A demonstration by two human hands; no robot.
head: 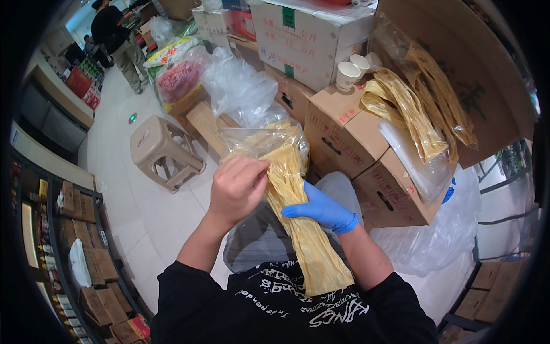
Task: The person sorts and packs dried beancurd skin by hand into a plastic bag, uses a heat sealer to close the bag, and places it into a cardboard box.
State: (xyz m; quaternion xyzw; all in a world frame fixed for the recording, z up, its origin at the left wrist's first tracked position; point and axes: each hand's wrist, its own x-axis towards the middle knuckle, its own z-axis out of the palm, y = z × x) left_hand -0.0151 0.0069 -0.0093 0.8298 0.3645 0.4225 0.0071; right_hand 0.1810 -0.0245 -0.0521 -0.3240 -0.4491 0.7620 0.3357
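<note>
A long bundle of yellow dried tofu sticks [307, 241], in what looks like a clear plastic sleeve, lies slanted above my lap, its lower end against my shirt. My right hand [322, 207], in a blue glove, grips it around the middle from the right. Bare and curled, my left hand [238, 185] pinches the bundle's upper left edge; exactly what is between the fingertips is hidden. Just beyond the bundle's top stands a clear plastic bag [240, 137] with more tofu sticks inside.
Cardboard boxes [339, 142] stand ahead to the right. On them are more tofu stick bundles [406, 112], clear plastic sleeves [412, 167] and paper cups [347, 76]. A beige plastic stool [165, 150] stands left. Box-filled shelves [92, 241] line the left side; a person [116, 38] stands farther off.
</note>
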